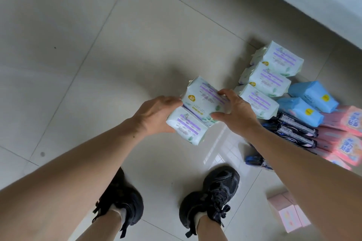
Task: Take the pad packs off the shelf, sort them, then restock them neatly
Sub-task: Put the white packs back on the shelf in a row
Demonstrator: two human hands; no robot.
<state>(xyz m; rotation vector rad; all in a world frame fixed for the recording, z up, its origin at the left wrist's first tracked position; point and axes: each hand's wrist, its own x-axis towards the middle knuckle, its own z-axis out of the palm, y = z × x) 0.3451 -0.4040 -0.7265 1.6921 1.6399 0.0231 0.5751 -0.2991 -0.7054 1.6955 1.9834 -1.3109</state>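
Mint-green pad packs (197, 109), two of them with purple bands, clamped between both hands above the tiled floor (78, 45). Left hand (156, 115) curled round the near ends of both packs, grip closed on them. Right hand (235, 111) curled over the far end of the upper pack, thumb under, grip closed on it too. Just right of the held packs, on the floor: three more mint-green packs in a row (266, 80), lying side by side and touching. Right of that row, two light blue packs (307, 103). Below the blue ones, dark navy packs (293, 129) lined up, partly hidden by the right forearm. Further right, pink packs (348, 133) at the frame edge. Near side of the held packs: two black shoes (211, 197). Right of the shoes, small pale pink boxes (288, 213) on the floor.
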